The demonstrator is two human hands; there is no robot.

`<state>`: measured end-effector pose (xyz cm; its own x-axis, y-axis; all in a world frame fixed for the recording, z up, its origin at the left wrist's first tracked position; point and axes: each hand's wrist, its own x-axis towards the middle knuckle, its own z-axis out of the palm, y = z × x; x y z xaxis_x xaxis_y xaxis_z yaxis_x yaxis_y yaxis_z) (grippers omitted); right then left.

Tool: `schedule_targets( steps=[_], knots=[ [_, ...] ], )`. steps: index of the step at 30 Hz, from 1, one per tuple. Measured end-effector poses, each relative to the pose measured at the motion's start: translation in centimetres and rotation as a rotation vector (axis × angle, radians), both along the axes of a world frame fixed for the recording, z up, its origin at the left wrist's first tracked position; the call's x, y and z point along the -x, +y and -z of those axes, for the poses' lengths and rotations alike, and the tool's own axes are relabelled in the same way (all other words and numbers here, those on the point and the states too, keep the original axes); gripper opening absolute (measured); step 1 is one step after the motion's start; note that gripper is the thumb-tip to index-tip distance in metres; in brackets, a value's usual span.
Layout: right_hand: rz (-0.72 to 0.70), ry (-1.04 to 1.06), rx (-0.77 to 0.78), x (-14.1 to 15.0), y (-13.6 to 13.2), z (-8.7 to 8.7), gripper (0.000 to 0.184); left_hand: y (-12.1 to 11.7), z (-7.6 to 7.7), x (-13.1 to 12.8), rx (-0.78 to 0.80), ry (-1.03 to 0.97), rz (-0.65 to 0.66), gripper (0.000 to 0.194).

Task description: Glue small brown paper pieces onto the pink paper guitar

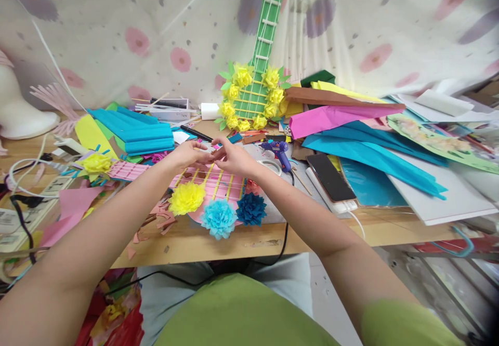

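Across the wooden desk (234,250), the fingers (219,154) of both hands pinch a small brown piece (218,153) above the pink paper guitar (208,185); beyond the right hand (238,160) lies a purple glue gun (278,152).

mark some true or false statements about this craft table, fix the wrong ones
1. The left hand and right hand are close together above the pink guitar. True.
2. The phone has a dark screen. True.
3. The glue gun is to the right of the phone. False: the glue gun is to its left.
4. The green guitar has yellow flowers around its body. True.
5. The big yellow flower sits between the light blue flower and the dark blue flower. False: the light blue flower is in the middle.
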<state>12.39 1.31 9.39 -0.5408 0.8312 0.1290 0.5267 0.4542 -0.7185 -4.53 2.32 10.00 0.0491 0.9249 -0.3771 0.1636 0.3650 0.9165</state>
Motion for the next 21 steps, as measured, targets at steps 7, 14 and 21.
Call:
schedule_targets(
  steps=[7,14,21],
  knots=[
    [0.081,0.086,-0.015,-1.3,0.6,0.1,0.038,0.0,-0.2,0.0,-0.027,0.023,-0.020,0.046],
    [0.142,0.151,0.114,-0.6,1.1,0.7,0.036,0.2,-0.1,-0.3,-0.082,-0.006,-0.010,0.045],
    [0.151,0.157,0.135,0.1,1.9,1.3,0.035,-0.2,-0.8,0.1,-0.105,0.044,0.108,0.048]
  ],
)
